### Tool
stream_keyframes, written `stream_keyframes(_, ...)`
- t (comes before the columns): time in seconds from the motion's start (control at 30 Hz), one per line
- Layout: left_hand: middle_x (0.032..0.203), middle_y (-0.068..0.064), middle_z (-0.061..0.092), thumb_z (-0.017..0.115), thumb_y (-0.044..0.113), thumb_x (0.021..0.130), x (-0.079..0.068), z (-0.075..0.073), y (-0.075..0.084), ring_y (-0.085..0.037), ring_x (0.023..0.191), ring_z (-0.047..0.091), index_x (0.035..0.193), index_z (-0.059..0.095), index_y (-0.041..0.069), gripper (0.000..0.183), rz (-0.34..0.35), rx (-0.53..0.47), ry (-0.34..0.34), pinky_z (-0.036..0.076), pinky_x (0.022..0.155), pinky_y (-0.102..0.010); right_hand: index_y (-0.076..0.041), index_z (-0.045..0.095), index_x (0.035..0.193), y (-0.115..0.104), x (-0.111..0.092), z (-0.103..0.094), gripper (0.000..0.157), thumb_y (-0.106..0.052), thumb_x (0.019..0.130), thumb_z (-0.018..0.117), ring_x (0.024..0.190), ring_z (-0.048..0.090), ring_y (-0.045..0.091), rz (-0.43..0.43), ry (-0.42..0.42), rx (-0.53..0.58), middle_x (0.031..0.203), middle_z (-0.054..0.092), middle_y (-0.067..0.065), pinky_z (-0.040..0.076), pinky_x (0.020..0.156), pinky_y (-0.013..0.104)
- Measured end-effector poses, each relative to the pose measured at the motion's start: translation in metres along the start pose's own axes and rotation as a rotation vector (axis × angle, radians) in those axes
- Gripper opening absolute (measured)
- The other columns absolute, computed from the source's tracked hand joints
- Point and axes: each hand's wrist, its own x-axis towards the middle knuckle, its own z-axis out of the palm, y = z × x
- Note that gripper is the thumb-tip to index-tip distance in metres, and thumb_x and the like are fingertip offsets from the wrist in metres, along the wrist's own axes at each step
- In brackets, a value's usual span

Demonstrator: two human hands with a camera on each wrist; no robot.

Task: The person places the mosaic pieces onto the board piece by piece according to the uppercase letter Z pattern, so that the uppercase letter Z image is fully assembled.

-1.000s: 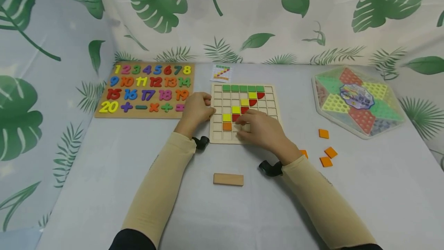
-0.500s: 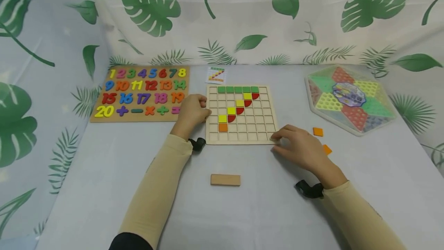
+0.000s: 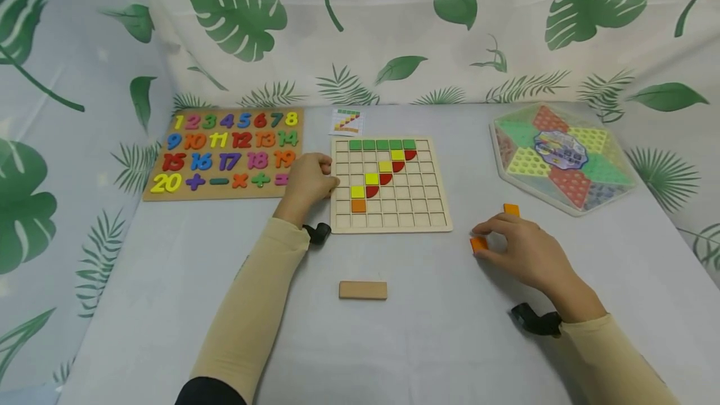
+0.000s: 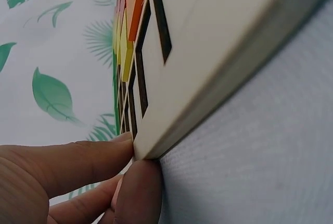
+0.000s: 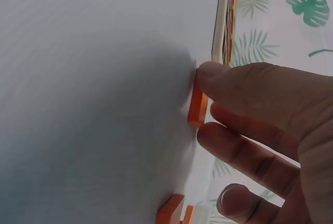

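Observation:
A wooden grid board [image 3: 419, 205] lies mid-table, with a top row of green tiles [image 3: 382, 145], a diagonal of yellow squares [image 3: 372, 179] and red rounded pieces [image 3: 385, 179], and one orange tile [image 3: 358, 205] at lower left. My left hand [image 3: 306, 181] holds the board's left edge; in the left wrist view, the fingers [image 4: 78, 164] meet at its rim. Right of the board, my right hand [image 3: 529, 252] pinches a loose orange square tile [image 3: 479, 245] on the table, with thumb and finger at opposite ends of the tile [image 5: 197, 104] in the right wrist view.
Another orange tile [image 3: 511, 209] shows beyond the right hand; others may be hidden beneath it. A number board [image 3: 225, 152] lies at left, a small pattern card [image 3: 346, 122] behind the grid. At right sits a hexagonal game box [image 3: 562, 158]. A wooden block [image 3: 362, 290] lies in front.
My right hand has left the grid board and moved right to the loose orange tiles, where it now pinches one. The left hand stays at the board's edge; the view has shifted slightly.

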Motion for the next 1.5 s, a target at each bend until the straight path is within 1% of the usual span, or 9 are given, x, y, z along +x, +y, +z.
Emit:
stream_keyframes(0.13, 0.113, -0.007, 0.065, 0.077, 0.012, 0.091, 0.0, -0.001, -0.001, -0.02, 0.096, 0.06, 0.136, 0.065, 0.004, 0.047, 0.001, 0.0, 0.005, 0.053, 0.088, -0.035, -0.02, 0.079, 0.108, 0.002, 0.0, 0.001, 0.023, -0.021, 0.086, 0.084, 0.084, 0.062, 0.018, -0.001, -0.023, -0.004, 0.112, 0.075, 0.004, 0.043, 0.06, 0.028)
stream_keyframes(0.3, 0.117, -0.009, 0.068, 0.077, 0.011, 0.09, -0.001, -0.003, 0.002, -0.02, 0.099, 0.062, 0.136, 0.065, 0.004, 0.047, 0.004, -0.007, 0.015, 0.056, 0.091, -0.037, -0.018, 0.08, 0.106, 0.003, 0.003, 0.002, 0.02, -0.02, 0.086, 0.084, 0.087, 0.066, 0.018, -0.035, -0.012, -0.011, 0.108, 0.075, 0.002, 0.047, 0.062, 0.029)
stream_keyframes(0.53, 0.119, -0.01, 0.068, 0.077, 0.011, 0.09, -0.003, -0.005, 0.004, -0.021, 0.102, 0.061, 0.137, 0.065, 0.003, 0.049, 0.01, -0.012, 0.013, 0.057, 0.094, -0.038, -0.017, 0.081, 0.103, -0.002, 0.011, 0.004, 0.02, -0.018, 0.084, 0.085, 0.085, 0.067, 0.019, -0.071, 0.055, -0.002, 0.1, 0.074, 0.0, 0.051, 0.063, 0.032)
stream_keyframes(0.67, 0.118, -0.009, 0.068, 0.077, 0.011, 0.09, -0.002, -0.006, 0.004, -0.021, 0.1, 0.061, 0.136, 0.065, 0.004, 0.048, 0.011, -0.01, 0.015, 0.056, 0.092, -0.037, -0.016, 0.081, 0.105, -0.016, 0.027, 0.007, 0.02, -0.018, 0.085, 0.083, 0.085, 0.066, 0.02, -0.102, 0.066, 0.006, 0.1, 0.073, 0.0, 0.052, 0.065, 0.033)
stream_keyframes(0.87, 0.118, -0.009, 0.067, 0.077, 0.011, 0.091, -0.002, -0.004, 0.001, -0.019, 0.094, 0.063, 0.137, 0.064, 0.005, 0.048, -0.015, -0.016, -0.01, 0.058, 0.075, -0.028, -0.016, 0.081, 0.108, -0.043, 0.059, 0.022, 0.021, -0.02, 0.087, 0.082, 0.085, 0.065, 0.021, -0.165, 0.064, 0.032, 0.104, 0.073, 0.002, 0.049, 0.065, 0.031)
stream_keyframes(1.07, 0.118, -0.008, 0.068, 0.077, 0.012, 0.091, -0.001, -0.001, -0.001, -0.02, 0.098, 0.062, 0.137, 0.065, 0.005, 0.048, -0.012, -0.014, -0.008, 0.056, 0.08, -0.029, -0.018, 0.082, 0.108, -0.07, 0.087, 0.037, 0.022, -0.026, 0.088, 0.083, 0.084, 0.064, 0.019, -0.222, 0.067, 0.043, 0.103, 0.072, 0.001, 0.052, 0.068, 0.034)
stream_keyframes(1.2, 0.117, -0.008, 0.068, 0.077, 0.012, 0.09, -0.001, -0.001, -0.002, -0.021, 0.099, 0.062, 0.136, 0.065, 0.005, 0.048, -0.006, -0.02, -0.003, 0.057, 0.084, -0.032, -0.017, 0.081, 0.111, -0.085, 0.102, 0.042, 0.024, -0.026, 0.089, 0.082, 0.088, 0.065, 0.018, -0.251, 0.026, 0.035, 0.105, 0.072, 0.0, 0.054, 0.072, 0.034)
stream_keyframes(1.33, 0.117, -0.009, 0.069, 0.077, 0.012, 0.09, 0.0, -0.001, -0.001, -0.021, 0.1, 0.061, 0.136, 0.066, 0.005, 0.047, -0.002, -0.015, 0.003, 0.055, 0.085, -0.032, -0.017, 0.081, 0.114, -0.097, 0.112, 0.043, 0.026, -0.027, 0.09, 0.081, 0.092, 0.065, 0.019, -0.246, -0.022, 0.02, 0.109, 0.072, 0.001, 0.056, 0.075, 0.036)
stream_keyframes(1.5, 0.116, -0.008, 0.069, 0.078, 0.012, 0.09, 0.0, -0.001, -0.001, -0.02, 0.099, 0.062, 0.135, 0.066, 0.005, 0.047, 0.002, -0.011, 0.01, 0.056, 0.082, -0.031, -0.018, 0.08, 0.115, -0.106, 0.122, 0.048, 0.028, -0.031, 0.091, 0.08, 0.1, 0.066, 0.021, -0.235, -0.043, -0.019, 0.114, 0.072, 0.003, 0.058, 0.08, 0.038)
